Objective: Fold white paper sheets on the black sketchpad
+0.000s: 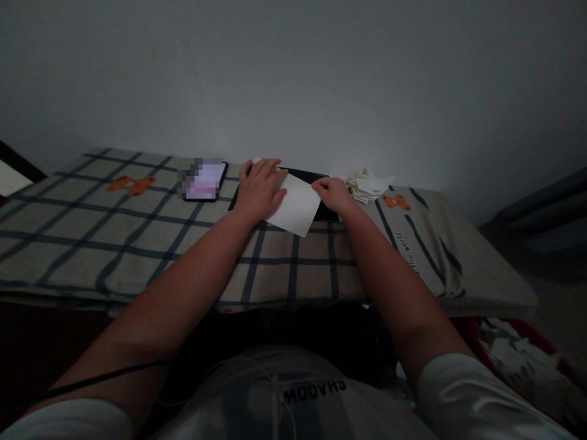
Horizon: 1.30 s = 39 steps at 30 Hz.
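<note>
A white sheet of paper (pixel 297 205) lies at an angle over a flat black object (pixel 328 212) on the cloth-covered table. My left hand (pixel 262 188) rests on the paper's left part, fingers spread and pressing it down. At the paper's right corner, my right hand (pixel 333 194) pinches the edge between thumb and fingers. Just beyond my right hand sits a loose pile of small folded papers (pixel 368 185). Most of the black object is hidden under the sheet and my hands.
A phone (pixel 205 181) with a lit, partly blurred screen lies to the left. The checked tablecloth (pixel 293 269) covers the table, which stands against a grey wall (pixel 293 79). Below on the right, a red container (pixel 472 333) holds many white paper pieces.
</note>
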### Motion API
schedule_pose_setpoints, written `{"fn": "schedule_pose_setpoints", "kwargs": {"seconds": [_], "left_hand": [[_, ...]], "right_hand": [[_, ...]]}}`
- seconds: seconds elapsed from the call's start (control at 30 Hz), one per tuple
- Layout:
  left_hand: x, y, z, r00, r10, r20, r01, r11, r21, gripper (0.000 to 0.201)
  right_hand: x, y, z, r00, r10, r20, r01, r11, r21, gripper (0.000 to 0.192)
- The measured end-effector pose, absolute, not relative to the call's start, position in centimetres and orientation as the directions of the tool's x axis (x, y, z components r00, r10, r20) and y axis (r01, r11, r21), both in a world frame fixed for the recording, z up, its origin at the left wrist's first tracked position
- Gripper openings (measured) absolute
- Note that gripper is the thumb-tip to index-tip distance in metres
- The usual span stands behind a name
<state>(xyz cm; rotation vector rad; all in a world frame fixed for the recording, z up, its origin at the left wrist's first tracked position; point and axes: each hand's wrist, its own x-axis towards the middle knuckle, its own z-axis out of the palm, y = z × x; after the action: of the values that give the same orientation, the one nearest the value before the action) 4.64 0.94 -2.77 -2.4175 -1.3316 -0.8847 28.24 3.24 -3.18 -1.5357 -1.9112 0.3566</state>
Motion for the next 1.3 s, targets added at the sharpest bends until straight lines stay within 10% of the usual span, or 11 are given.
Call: {"fn": "schedule_pose_setpoints", "kwargs": {"seconds": [0.2,0.37,0.57,0.73,1.3], "left_hand": [[4.9,1.4,-3.6,0.409,0.805,0.429,0.856,-0.502,0.125,0.061],[5.1,1.5,-4.5,0.464,0.854,0.235,0.869,-0.491,0.069,0.077],[5.4,1.0,-4.3,0.508,0.846,0.163,0.855,-0.518,0.019,0.070],[5.6,0.8,-4.5,0.514,0.838,0.183,0.849,-0.528,0.032,0.067],[6.0,0.4,-5.1,0.520,0.848,0.098,0.850,-0.526,0.044,0.072]], "right_hand": [[28.7,3.4,-4.1,0.046,0.986,0.162,0.674,0.090,-0.733,0.023],[27.7,2.3,-3.2,0.052,0.994,0.101,0.847,0.010,-0.532,0.021],[26.6,0.9,-1.8,-0.175,0.984,0.020,0.925,0.171,-0.340,0.020],[26.6,0.4,-1.8,-0.370,0.929,-0.018,0.853,0.332,-0.403,0.017],[27.9,2.9,-4.9,-0.471,0.825,0.313,0.740,0.563,-0.368,0.015]]}}
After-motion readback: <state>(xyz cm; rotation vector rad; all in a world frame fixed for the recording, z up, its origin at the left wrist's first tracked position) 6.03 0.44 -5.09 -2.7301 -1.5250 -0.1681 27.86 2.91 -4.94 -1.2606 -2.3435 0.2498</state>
